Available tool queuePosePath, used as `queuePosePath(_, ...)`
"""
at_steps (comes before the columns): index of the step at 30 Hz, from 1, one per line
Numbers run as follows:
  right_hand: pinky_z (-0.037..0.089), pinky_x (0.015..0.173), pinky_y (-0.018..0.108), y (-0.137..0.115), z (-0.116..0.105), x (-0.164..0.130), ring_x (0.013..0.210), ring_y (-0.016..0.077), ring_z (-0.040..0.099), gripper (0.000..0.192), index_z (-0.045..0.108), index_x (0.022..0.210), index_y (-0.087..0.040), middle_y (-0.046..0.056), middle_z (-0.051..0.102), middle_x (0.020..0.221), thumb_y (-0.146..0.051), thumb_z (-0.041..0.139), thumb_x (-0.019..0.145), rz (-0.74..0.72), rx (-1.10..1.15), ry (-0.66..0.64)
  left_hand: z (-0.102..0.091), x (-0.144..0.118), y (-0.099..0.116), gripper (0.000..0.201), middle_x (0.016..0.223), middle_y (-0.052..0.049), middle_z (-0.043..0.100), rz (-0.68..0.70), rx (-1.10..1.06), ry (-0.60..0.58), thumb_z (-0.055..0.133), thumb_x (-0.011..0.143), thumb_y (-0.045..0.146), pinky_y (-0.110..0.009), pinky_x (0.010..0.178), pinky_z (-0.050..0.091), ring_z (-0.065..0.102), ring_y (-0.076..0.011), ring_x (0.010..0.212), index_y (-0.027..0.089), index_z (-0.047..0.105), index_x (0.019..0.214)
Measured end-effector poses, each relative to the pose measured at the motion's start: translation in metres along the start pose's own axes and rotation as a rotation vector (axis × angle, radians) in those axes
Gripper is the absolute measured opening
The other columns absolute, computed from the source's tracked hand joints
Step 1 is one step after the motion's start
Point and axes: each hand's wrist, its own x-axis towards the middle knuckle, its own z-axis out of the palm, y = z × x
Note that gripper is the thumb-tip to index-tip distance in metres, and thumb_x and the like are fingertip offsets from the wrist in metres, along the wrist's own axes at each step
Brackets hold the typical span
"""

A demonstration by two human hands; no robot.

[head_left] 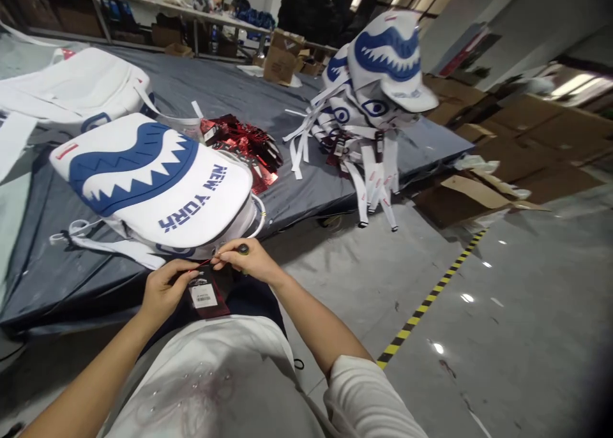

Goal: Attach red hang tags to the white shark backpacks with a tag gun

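Note:
My left hand (165,289) pinches a dark red hang tag (207,295) with a white label, held just in front of my body. My right hand (246,260) grips a thin red string at the tag's top, and a small black round piece (243,249) sits on its fingers. Both hands work right below a white and blue shark-mouth bag (153,182) marked NEW YORK, which lies at the near edge of the dark grey mat (57,278).
A pile of shiny red tags (244,141) lies behind the bag. More white bags (71,87) rest at left, and a heap of shark bags with hanging straps (373,99) sits at right. Flattened cardboard (474,192) and yellow-black floor tape (431,297) lie to the right.

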Motion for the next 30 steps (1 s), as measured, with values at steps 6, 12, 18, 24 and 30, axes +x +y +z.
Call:
queuePosePath(6, 0.045, 0.057, 0.022, -0.003, -0.002, -0.001, 0.061, 0.0131, 0.063, 0.024, 0.071, 0.076, -0.016, 0.003, 0.070, 0.071, -0.039, 0.070, 0.079, 0.022, -0.194, -0.026, 0.001, 0.003, 0.008, 0.015, 0.104, -0.005, 0.074, 0.329, 0.472, 0.163, 0.063, 0.092, 0.027, -0.038, 0.089, 0.048, 0.064, -0.0200, 0.099, 0.030, 0.078, 0.094)
queuePosePath(12, 0.048, 0.064, 0.026, -0.007, -0.005, -0.001, 0.066, 0.0147, 0.059, 0.029, 0.068, 0.075, -0.017, 0.002, 0.065, 0.071, -0.044, 0.066, 0.084, -0.006, -0.385, -0.098, 0.017, -0.002, 0.013, 0.013, 0.094, -0.004, 0.077, 0.258, 0.142, -0.011, 0.063, 0.094, 0.027, -0.028, 0.075, 0.051, 0.068, -0.0143, 0.081, 0.024, 0.075, 0.095)
queuePosePath(18, 0.046, 0.067, 0.027, -0.006, -0.009, -0.001, 0.069, 0.0152, 0.059, 0.023, 0.070, 0.079, -0.018, 0.002, 0.067, 0.074, -0.038, 0.064, 0.088, -0.049, -0.510, -0.124, 0.031, 0.000, 0.008, 0.029, 0.079, -0.005, 0.074, 0.024, -0.112, -0.035, 0.060, 0.096, 0.038, -0.021, 0.064, 0.054, 0.070, -0.0134, 0.069, 0.014, 0.073, 0.090)
queuePosePath(24, 0.046, 0.072, 0.028, 0.001, -0.003, 0.000, 0.074, 0.0156, 0.062, 0.016, 0.068, 0.080, -0.019, 0.003, 0.069, 0.080, -0.023, 0.057, 0.091, -0.238, -0.723, -0.177, 0.026, -0.005, -0.001, 0.020, 0.087, -0.005, 0.074, 0.069, -0.005, -0.069, 0.061, 0.096, 0.030, -0.022, 0.073, 0.051, 0.068, -0.0133, 0.078, 0.017, 0.076, 0.093)
queuePosePath(30, 0.045, 0.071, 0.027, 0.007, -0.004, -0.002, 0.077, 0.0160, 0.062, 0.015, 0.067, 0.085, -0.019, 0.004, 0.068, 0.084, -0.018, 0.054, 0.093, -0.277, -0.893, -0.248, 0.028, -0.009, -0.005, 0.024, 0.090, -0.005, 0.073, 0.095, 0.130, -0.118, 0.056, 0.098, 0.033, -0.025, 0.074, 0.048, 0.065, -0.0149, 0.081, 0.019, 0.074, 0.098)
